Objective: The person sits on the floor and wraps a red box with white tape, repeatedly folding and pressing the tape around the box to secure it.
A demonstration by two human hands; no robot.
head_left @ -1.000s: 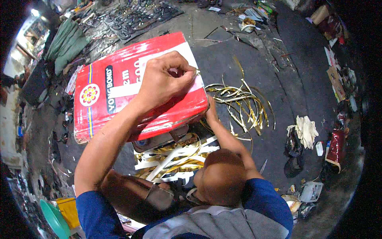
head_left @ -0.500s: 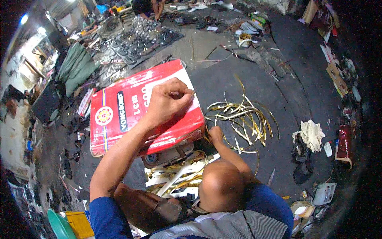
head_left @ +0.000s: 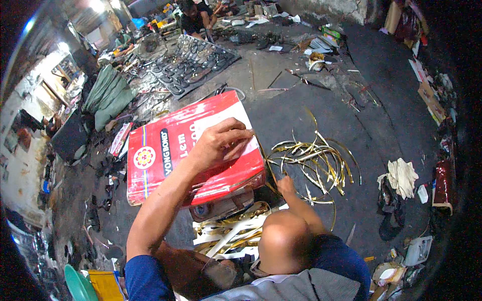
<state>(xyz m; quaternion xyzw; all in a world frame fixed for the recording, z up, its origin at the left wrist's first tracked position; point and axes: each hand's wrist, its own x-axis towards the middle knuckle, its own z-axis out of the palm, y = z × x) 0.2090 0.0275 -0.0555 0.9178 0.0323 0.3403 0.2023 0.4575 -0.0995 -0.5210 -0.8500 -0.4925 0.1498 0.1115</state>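
Observation:
A large red and white tin (head_left: 211, 183) lies tilted in front of me, its printed side up. My left hand (head_left: 223, 140) rests over its white part, fingers curled and the tips pinched at the right edge; what they pinch is too small to make out. A narrow gold strip (head_left: 267, 163) runs down beside the tin's right edge. My right hand (head_left: 286, 186), closed, is low beside the tin at this strip's lower end and appears to grip it. Loose gold strips (head_left: 326, 160) lie in a tangle on the floor beyond my right hand.
White and gold strips (head_left: 228, 233) are heaped between my legs, below the tin. Black cut-out pieces (head_left: 193, 62) cover a sheet farther off, near a crouching person (head_left: 198, 17). A pale cloth (head_left: 401, 178) lies at right; a green basin (head_left: 79, 283) stands at lower left.
My view has shifted, so the scene sits lower and farther right. The left hand's fingers have drawn closer together at the tin's edge. More of the far person shows.

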